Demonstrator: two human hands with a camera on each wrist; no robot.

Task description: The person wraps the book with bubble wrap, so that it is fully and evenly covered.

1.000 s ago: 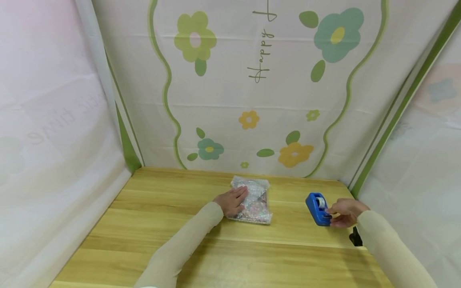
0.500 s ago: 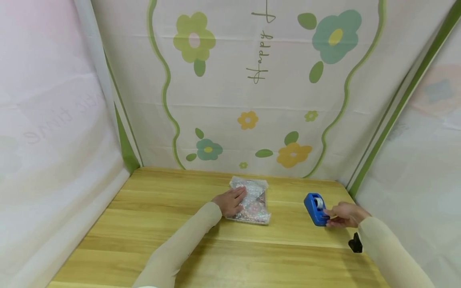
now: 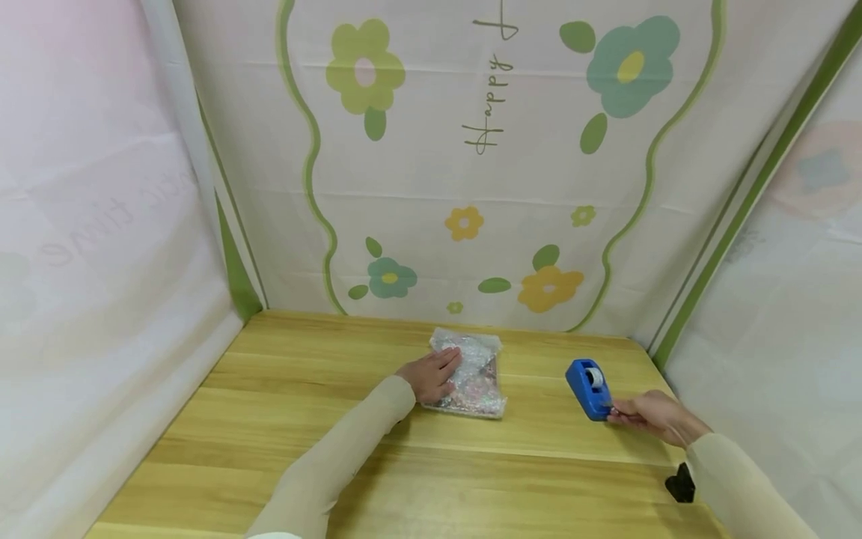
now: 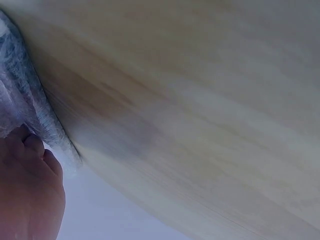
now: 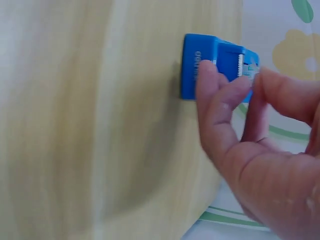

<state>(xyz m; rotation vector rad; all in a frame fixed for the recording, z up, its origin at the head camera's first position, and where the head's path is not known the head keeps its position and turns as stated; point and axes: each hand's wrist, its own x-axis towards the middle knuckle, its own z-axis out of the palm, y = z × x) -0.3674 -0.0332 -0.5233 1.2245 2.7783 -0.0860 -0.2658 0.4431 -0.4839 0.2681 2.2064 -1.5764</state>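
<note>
My left hand (image 3: 429,376) lies flat on the near-left part of a bubble-wrapped packet (image 3: 471,374), fingers straight and spread a little, pressing it down onto the tabletop (image 3: 303,404). The packet sits in the middle of the tabletop, toward the far edge; through the wrap I can make out pale, pinkish contents, but not what they are. From the left wrist, only the heel of that hand (image 4: 27,195) and the folded edge of the wrap (image 4: 35,110) show.

To the right, well apart from the packet, stands a blue tape dispenser (image 3: 589,388). My right hand (image 3: 649,415) is just near of it, thumb and fingertips pinched together at the cutter end. In the right wrist view the fingertips (image 5: 220,85) meet at the toothed blade of the dispenser (image 5: 210,65), on what looks like the clear end of the tape (image 5: 250,74), though it is too faint to be sure.

To do this well, I judge I should keep the pinch firm on the tape end and draw it out straight and level, so the strip does not twist or stick to itself, while my left hand keeps steady weight on the fold so the wrap does not spring open. The dispenser is light and may slide.

The tabletop is pale yellow wood with long grain lines. A small black object (image 3: 680,483) lies at the near right edge. Cloth walls enclose 3 sides; the far one (image 3: 485,187) carries printed flowers, wavy green lines and the word "Happy".
</note>
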